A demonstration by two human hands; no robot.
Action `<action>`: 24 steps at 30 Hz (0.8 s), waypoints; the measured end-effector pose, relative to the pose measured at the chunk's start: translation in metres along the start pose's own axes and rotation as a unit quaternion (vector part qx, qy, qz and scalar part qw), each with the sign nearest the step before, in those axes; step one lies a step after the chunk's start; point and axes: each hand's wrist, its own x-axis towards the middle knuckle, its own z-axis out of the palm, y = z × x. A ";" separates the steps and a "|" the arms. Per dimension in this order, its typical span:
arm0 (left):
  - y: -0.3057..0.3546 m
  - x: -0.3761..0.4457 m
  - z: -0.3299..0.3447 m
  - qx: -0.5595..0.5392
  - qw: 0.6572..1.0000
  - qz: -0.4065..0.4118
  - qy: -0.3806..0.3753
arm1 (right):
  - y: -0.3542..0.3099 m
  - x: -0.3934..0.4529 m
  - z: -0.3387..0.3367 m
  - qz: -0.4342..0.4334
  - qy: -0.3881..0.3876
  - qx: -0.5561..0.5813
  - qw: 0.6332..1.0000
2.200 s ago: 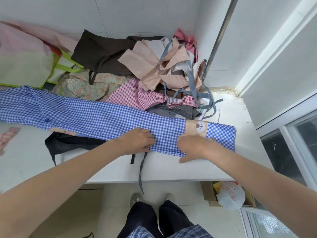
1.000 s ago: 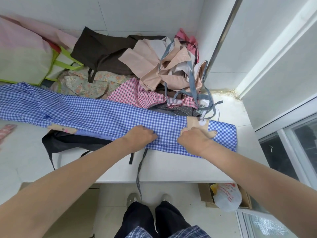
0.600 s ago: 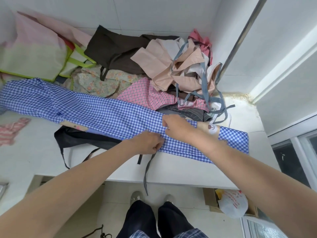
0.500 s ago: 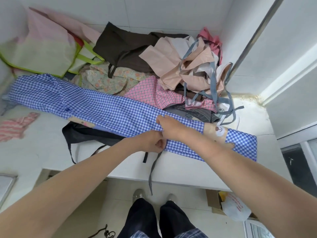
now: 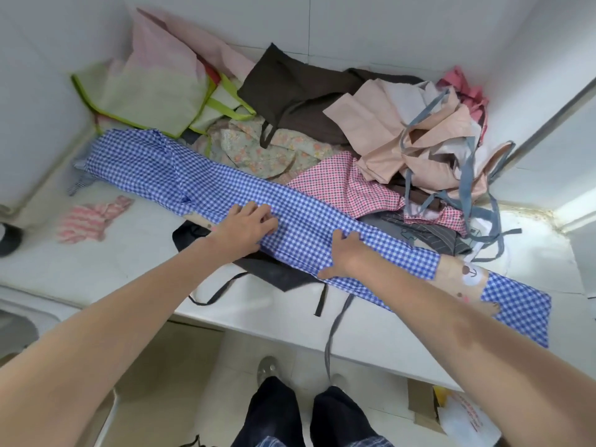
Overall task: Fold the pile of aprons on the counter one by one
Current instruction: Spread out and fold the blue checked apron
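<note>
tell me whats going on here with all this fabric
A person is folding aprons at a white counter. A blue checked apron, already folded into a long narrow strip, lies across the counter. The left hand and right hand both rest on its middle. Behind it sits a jumbled pile of unfolded aprons, so much of the job remains.

Bare white counter (image 5: 106, 262) lies open near-left, save a small pink-striped cloth (image 5: 93, 217). Long blue-checked folded apron (image 5: 225, 191) crosses diagonally, far-left to near-right, blocking the middle. Beyond it, heaped aprons (image 5: 403, 137) and a pale green-trimmed bag (image 5: 145, 91) fill the far side to the wall. Dark cloth (image 5: 277, 272) and straps overhang the near edge.
</note>
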 end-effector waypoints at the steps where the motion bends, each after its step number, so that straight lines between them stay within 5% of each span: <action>1: -0.004 0.000 0.000 0.024 1.000 -0.007 -0.005 | -0.001 0.002 0.001 0.007 -0.002 -0.005 1.000; 10: -0.059 -0.008 0.006 0.054 0.998 -0.016 -0.041 | -0.017 0.008 -0.018 0.050 -0.074 -0.123 0.988; 14: -0.072 -0.022 0.027 -0.107 0.989 0.017 -0.104 | -0.018 0.009 -0.022 0.053 -0.091 -0.128 0.986; 18: -0.092 -0.020 0.017 -0.331 0.940 -0.076 -0.032 | -0.025 0.007 -0.028 0.023 -0.095 -0.183 0.978; 21: -0.095 -0.012 0.008 -0.272 0.955 -0.095 0.064 | -0.032 0.006 -0.031 0.006 -0.114 -0.230 0.966; 24: -0.091 -0.005 0.016 -0.159 0.981 -0.100 -0.039 | -0.035 0.009 -0.031 -0.005 -0.123 -0.258 0.958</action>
